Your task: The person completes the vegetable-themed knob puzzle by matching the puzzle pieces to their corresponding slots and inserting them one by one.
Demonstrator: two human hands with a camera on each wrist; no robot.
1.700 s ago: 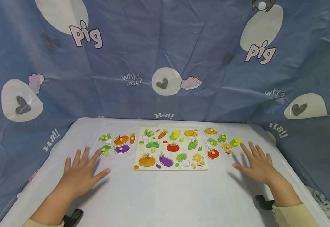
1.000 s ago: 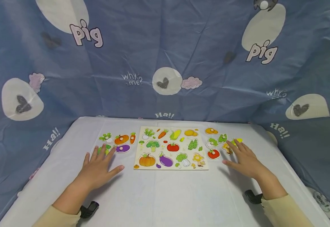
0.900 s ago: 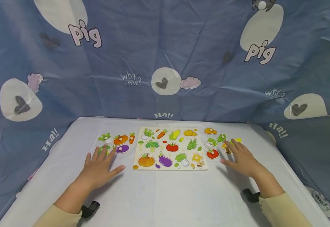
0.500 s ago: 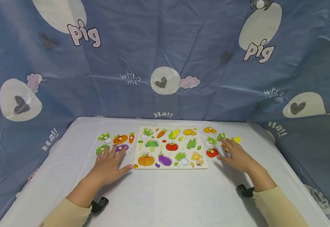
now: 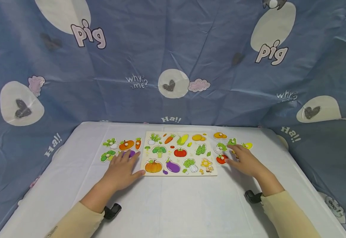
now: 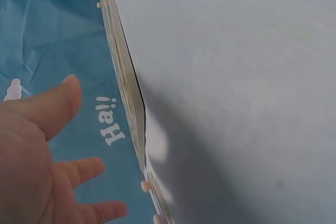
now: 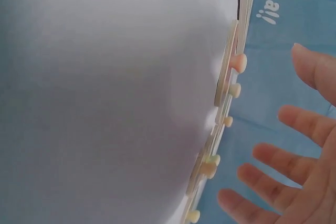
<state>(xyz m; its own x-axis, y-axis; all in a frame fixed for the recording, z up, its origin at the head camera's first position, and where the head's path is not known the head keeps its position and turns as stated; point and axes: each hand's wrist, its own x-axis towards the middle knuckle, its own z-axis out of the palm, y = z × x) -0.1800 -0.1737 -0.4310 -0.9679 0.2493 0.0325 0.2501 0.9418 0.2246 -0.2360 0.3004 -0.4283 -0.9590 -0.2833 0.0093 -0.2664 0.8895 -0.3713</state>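
Observation:
A flat vegetable puzzle board (image 5: 173, 155) lies at the middle of the white table. My left hand (image 5: 120, 173) hovers with spread fingers at the board's left front corner, its fingertips over the eggplant piece (image 5: 130, 153). Close by lie the broccoli piece (image 5: 107, 155), the pumpkin piece (image 5: 126, 144) and the carrot piece (image 5: 138, 143). On the other side my right hand (image 5: 248, 163), fingers loosely extended, is beside the tomato piece (image 5: 221, 159) and partly covers a mushroom piece. Both wrist views show empty palms, the left hand (image 6: 37, 156) and the right hand (image 7: 304, 171).
At the left is a radish piece (image 5: 110, 143). Toward the right lie a potato piece (image 5: 220, 135), a cabbage piece (image 5: 221, 147) and a corn piece (image 5: 247, 145). Round knobs (image 7: 238, 63) stick up from the pieces. A blue printed cloth (image 5: 173, 109) hangs behind the table.
Both hands have moved inward toward the board, the left going right and the right going left. The broccoli piece is uncovered now, while the eggplant piece has become partly hidden.

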